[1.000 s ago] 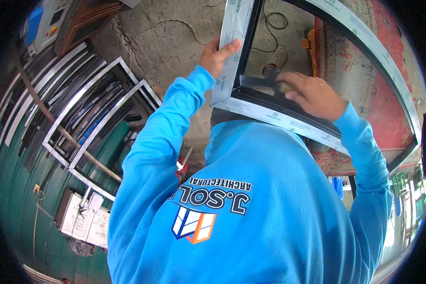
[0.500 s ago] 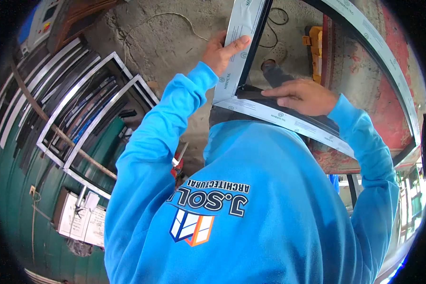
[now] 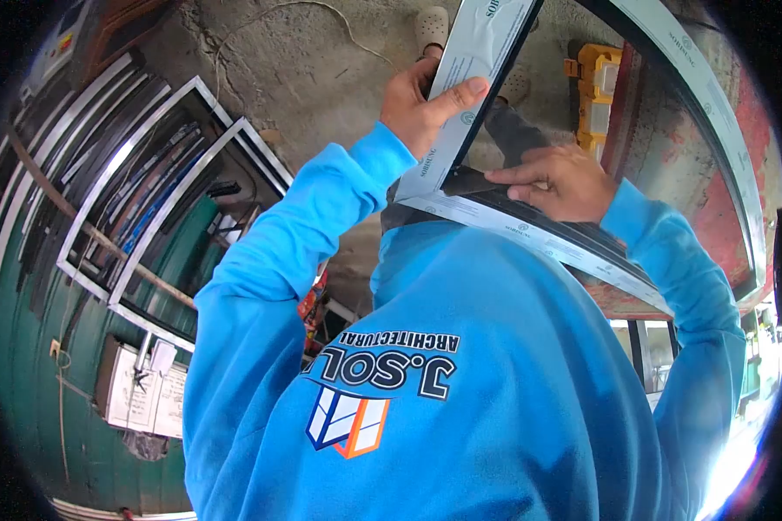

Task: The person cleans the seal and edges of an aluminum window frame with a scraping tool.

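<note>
A window frame (image 3: 543,241) with printed white protective film and a dark inner edge leans against the front of my body. My left hand (image 3: 426,106) is closed round its left rail, the thumb lying over the filmed face. Down at the lower left corner, my right hand (image 3: 569,181) is inside the frame, along the lower rail. Its fingers are bent together and the index finger points left, over a dark flat piece (image 3: 471,182) in the corner. Whether the fingers pinch that piece or only press on it is hard to see.
Metal frames (image 3: 87,226) and a stack of long profiles (image 3: 39,187) are at the left by a green wall (image 3: 26,365). Papers (image 3: 152,399) hang there. A yellow case (image 3: 598,104) stands beside a worn red surface (image 3: 643,148). Clogs (image 3: 432,28) are on the concrete floor.
The window frame and my left hand have shifted right in view. My right hand stays at the lower corner, its fingers bent a little more. A second clog has come into view.
</note>
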Available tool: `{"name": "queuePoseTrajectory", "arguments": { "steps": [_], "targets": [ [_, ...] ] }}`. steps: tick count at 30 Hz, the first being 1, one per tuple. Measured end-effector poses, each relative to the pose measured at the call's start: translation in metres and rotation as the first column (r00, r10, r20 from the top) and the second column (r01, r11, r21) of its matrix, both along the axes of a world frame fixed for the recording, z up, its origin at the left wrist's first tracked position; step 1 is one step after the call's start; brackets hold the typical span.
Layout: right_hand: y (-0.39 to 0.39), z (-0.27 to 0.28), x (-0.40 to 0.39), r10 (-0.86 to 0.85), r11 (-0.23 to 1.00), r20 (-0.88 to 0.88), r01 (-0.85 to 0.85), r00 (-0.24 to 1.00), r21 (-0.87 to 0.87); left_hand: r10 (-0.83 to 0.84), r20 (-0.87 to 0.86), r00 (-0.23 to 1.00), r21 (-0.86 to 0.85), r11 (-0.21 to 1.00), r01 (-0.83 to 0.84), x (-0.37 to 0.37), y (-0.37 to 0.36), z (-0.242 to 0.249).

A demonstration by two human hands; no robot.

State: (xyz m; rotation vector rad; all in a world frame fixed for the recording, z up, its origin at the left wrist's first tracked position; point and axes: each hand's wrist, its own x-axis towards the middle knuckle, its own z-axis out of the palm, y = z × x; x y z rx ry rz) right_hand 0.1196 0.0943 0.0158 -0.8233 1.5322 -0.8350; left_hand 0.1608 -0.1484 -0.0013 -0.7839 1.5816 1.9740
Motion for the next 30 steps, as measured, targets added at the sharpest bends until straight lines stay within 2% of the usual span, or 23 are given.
{"name": "queuePoseTrajectory", "arguments": {
  "steps": [2,3,5,6,7,9,10,11,12,13,15,17,18,20,21,23,27,30],
  "targets": [
    [-0.003,0.023,0.009,-0.017,0.980,0.029,0.011,0.999,0.198,-0.016,0.017,1.000,-0.012,1.000,0.016,0.002,-0.001,-0.001],
    [-0.006,0.037,0.017,-0.017,0.980,0.028,0.011,0.999,0.200,-0.039,0.023,0.999,-0.030,0.999,0.040,0.000,-0.002,-0.001],
    [-0.012,0.057,0.031,-0.218,0.916,0.044,0.188,0.975,0.355,-0.035,0.009,0.999,-0.027,0.999,0.035,-0.001,-0.003,-0.007],
    [-0.016,0.056,0.023,-0.213,0.905,0.126,0.147,0.969,0.400,-0.031,0.007,1.000,-0.022,0.999,0.031,0.001,-0.002,-0.007],
    [-0.014,0.049,0.021,-0.217,0.903,0.122,0.152,0.968,0.402,-0.034,0.004,0.999,-0.019,0.999,0.034,0.002,-0.002,-0.006],
    [-0.002,0.024,0.017,-0.146,0.975,0.112,0.124,0.983,0.186,-0.005,-0.039,0.999,0.026,1.000,0.006,-0.002,-0.001,-0.004],
    [0.001,0.010,0.020,-0.183,0.983,0.164,0.179,0.969,0.041,-0.003,-0.045,0.999,0.023,1.000,0.004,-0.003,0.000,-0.002],
    [0.008,0.001,0.018,-0.180,0.984,0.162,0.176,0.970,0.034,-0.017,-0.032,0.999,-0.008,1.000,0.017,-0.004,0.000,0.003],
    [0.008,0.001,0.012,-0.210,0.967,0.446,0.118,0.870,0.226,-0.031,-0.013,0.999,-0.040,0.999,0.031,-0.003,0.000,0.007],
    [0.009,0.003,0.010,-0.281,0.924,0.677,-0.001,0.681,0.383,-0.034,-0.007,0.999,-0.048,0.998,0.034,-0.001,-0.001,0.009],
    [0.017,0.001,0.018,-0.258,0.929,0.636,0.006,0.728,0.370,-0.117,0.025,0.993,-0.054,0.992,0.118,-0.004,-0.003,0.007],
    [0.029,-0.006,0.030,-0.197,0.977,0.339,0.215,0.920,-0.017,-0.111,0.000,0.994,-0.054,0.992,0.111,-0.005,-0.003,0.003],
    [0.029,-0.003,0.029,-0.205,0.975,0.336,0.223,0.919,-0.015,-0.094,-0.005,0.996,-0.048,0.994,0.093,-0.001,-0.003,0.002],
    [0.024,0.003,0.015,-0.070,0.997,0.210,0.066,0.975,0.026,-0.102,-0.007,0.995,-0.048,0.994,0.102,0.002,-0.003,-0.005],
    [0.020,0.007,0.009,-0.076,0.997,0.206,0.072,0.976,0.026,-0.101,-0.003,0.995,-0.050,0.994,0.101,0.003,-0.004,-0.007],
    [0.014,0.012,0.001,0.020,0.999,0.150,-0.026,0.989,0.038,-0.119,-0.022,0.993,-0.037,0.992,0.118,0.002,-0.005,-0.008],
    [0.010,-0.004,0.007,-0.024,0.999,0.148,0.028,0.989,-0.027,-0.124,-0.034,0.992,-0.055,0.991,0.122,0.001,-0.003,-0.003],
    [0.002,-0.005,0.004,-0.046,0.999,0.253,0.038,0.966,0.034,-0.099,-0.024,0.995,-0.066,0.993,0.097,0.001,-0.003,-0.002]
  ]
}}
